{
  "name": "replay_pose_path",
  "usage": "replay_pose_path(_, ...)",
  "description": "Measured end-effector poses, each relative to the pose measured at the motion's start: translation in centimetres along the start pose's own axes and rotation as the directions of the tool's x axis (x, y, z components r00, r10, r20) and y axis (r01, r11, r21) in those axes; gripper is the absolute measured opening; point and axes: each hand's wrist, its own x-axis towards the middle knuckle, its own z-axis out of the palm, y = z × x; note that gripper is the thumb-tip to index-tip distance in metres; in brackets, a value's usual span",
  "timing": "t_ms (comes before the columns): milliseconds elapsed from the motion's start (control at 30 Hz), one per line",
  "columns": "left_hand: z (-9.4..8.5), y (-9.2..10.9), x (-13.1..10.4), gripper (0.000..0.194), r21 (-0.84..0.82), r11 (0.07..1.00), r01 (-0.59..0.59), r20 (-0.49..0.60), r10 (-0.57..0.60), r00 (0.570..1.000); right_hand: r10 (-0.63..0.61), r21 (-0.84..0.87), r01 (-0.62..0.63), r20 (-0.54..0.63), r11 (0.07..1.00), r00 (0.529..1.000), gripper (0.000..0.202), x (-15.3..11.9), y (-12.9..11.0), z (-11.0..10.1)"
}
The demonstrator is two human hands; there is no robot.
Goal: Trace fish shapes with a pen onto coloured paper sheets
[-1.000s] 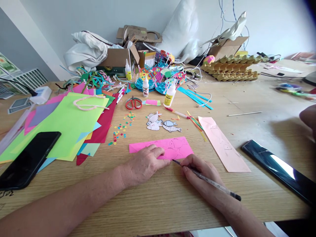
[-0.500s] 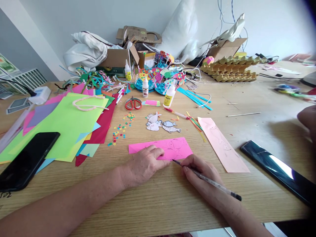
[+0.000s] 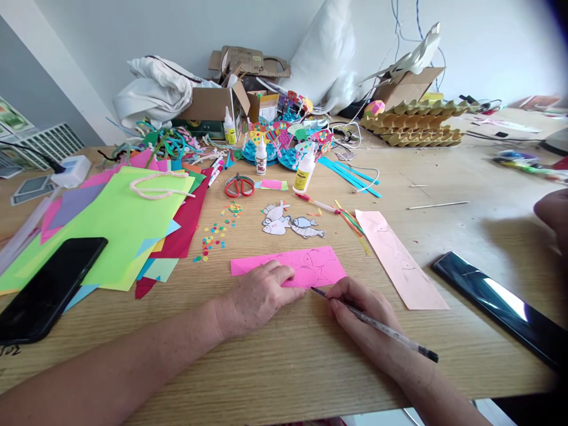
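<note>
A bright pink paper strip (image 3: 322,273) with fish outlines drawn on it lies on the wooden table in front of me. My left hand (image 3: 261,293) rests on the strip's lower left part, palm down, thumb stretched along the near edge; it covers some of the drawing. Between the fingers of my right hand (image 3: 361,310) is a slim pen (image 3: 390,332), its tip at the strip's lower edge, close to my left thumb. Beyond the strip lie several cut-out paper fish (image 3: 277,226). A pale pink strip (image 3: 402,266) with faint outlines is to the right.
Coloured paper sheets (image 3: 110,228) and a black phone (image 3: 51,290) lie left; another phone (image 3: 497,307) lies right. Red-handled scissors (image 3: 239,186), a glue bottle (image 3: 303,174) and paper dots (image 3: 213,236) sit farther back. Part of another person's hand (image 3: 552,216) shows at the right edge.
The pen has shifted very slightly, its back end a little to the right. My left hand and the paper stay essentially in place.
</note>
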Motion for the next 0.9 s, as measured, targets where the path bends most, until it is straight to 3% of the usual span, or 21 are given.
replay_pose_path(900,0.03,-0.01,-0.02,0.026,-0.01,1.0,0.008,0.014,-0.008,1.0,-0.008,-0.024,0.008,-0.009,1.0,1.0,0.009,0.1,-0.08,0.13)
